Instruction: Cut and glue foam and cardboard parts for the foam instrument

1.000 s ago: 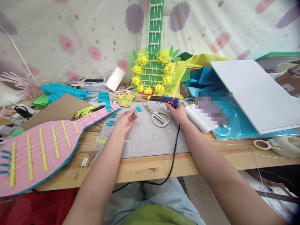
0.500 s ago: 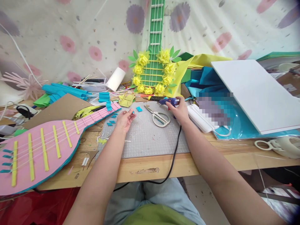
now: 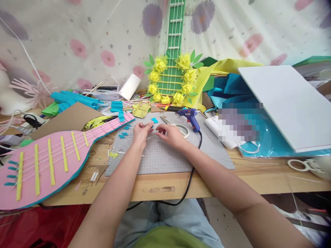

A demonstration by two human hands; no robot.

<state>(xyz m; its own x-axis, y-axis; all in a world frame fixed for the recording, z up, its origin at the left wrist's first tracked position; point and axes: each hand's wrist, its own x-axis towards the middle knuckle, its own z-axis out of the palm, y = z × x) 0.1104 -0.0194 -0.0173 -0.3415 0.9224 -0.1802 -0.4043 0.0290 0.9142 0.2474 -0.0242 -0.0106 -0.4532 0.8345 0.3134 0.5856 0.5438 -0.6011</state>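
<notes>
Over the grey cutting mat (image 3: 165, 162), my left hand (image 3: 140, 135) pinches a small blue piece that its fingers mostly hide. My right hand (image 3: 170, 135) is close on its right, fingers curled and tips together; what they hold, if anything, is too small to make out. A thin pale strand shows between the two hands. Behind my right hand lie scissors (image 3: 185, 129) with pale handles, partly covered. A blue hot glue gun (image 3: 190, 117) rests on the mat beyond them. Several small blue-wrapped pieces (image 3: 123, 134) lie left of my left hand, and a blue paper scrap (image 3: 154, 120) lies just behind it.
A pink paper lute (image 3: 55, 162) with yellow strips lies at the left. A green stringed instrument (image 3: 169, 79) with yellow paper flowers stands at the back. White board (image 3: 284, 106) and a white box-like device (image 3: 219, 132) sit right. The glue gun's black cord (image 3: 191, 177) crosses the table edge.
My right hand has let go of the glue gun, leaving it on the mat, and has moved left and nearer to my left hand. My left hand has shifted slightly right.
</notes>
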